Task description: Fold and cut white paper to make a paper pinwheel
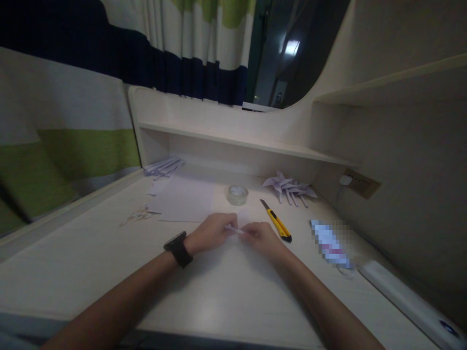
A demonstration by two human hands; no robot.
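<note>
As the left hand (215,229) and the right hand (263,237) are meeting over the bench (204,304), both are pinching a slim white strip (234,229), one at each end. The strip, apparently paper, is sitting between them, nearer the person than the tape (238,196) and left of the knife (276,221). It is probably behaving as light, thin and easily creased, with tearing posing more risk than slipping. Gentle pinches near its ends are likely serving best. Fingers are hiding its full shape.
</note>
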